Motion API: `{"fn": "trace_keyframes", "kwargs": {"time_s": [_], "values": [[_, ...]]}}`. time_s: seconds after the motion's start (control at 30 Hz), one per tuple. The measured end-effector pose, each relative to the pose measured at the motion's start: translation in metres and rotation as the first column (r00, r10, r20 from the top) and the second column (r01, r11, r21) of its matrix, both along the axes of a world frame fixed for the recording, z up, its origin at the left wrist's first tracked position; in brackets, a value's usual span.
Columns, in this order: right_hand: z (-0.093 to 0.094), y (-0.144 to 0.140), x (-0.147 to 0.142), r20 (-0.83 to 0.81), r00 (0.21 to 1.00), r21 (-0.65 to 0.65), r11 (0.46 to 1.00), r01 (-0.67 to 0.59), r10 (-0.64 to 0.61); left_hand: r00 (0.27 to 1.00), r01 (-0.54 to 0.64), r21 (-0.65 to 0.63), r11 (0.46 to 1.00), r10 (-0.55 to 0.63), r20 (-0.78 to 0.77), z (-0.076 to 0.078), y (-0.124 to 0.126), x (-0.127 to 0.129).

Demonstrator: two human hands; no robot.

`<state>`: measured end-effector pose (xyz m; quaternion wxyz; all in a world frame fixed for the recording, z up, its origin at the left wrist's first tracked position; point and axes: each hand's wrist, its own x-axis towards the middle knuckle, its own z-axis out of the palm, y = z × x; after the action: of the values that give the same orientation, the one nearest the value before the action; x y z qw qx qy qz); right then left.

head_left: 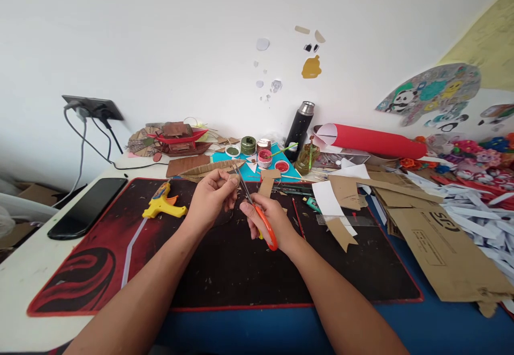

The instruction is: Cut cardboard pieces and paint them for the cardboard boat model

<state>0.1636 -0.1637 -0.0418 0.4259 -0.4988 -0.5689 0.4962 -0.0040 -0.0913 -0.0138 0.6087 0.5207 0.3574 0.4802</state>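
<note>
Frame centre: the left hand (211, 197) pinches a long cardboard strip (217, 167) between closed fingertips, holding it above the mat (100, 258). The right hand (269, 221) grips orange-handled scissors (257, 210), fingers closed through the loops, blades at the strip's right end. The cut appears begun; offcuts lie right of centre. The blade gap and cut line are too small to read. A glue gun (163, 203) lies left of centre.

Glue gun (164, 203) on mat (225, 269), left of both hands; phone (87, 208) farther left on desk (24, 274). Jars (257, 149) and flask (299, 128) behind mat, by wall. Cardboard sheets (433, 237) piled right; paper roll (373, 141) behind them.
</note>
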Motion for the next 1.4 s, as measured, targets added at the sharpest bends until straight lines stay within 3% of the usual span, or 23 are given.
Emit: {"fn": "trace_keyframes", "kwargs": {"time_s": [0.97, 1.4], "values": [[-0.0019, -0.0006, -0.0029, 0.079, 0.995, -0.020, 0.998, 0.062, -0.060, 0.998, -0.003, 0.024, 1.000, 0.004, -0.055, -0.0034, 0.0018, -0.0006], [0.0016, -0.0016, -0.0028, 0.159, 0.983, 0.009, 0.995, 0.095, -0.095, 0.999, 0.036, -0.074, 0.997, -0.038, -0.023, 0.0003, 0.0086, -0.0092]]}}
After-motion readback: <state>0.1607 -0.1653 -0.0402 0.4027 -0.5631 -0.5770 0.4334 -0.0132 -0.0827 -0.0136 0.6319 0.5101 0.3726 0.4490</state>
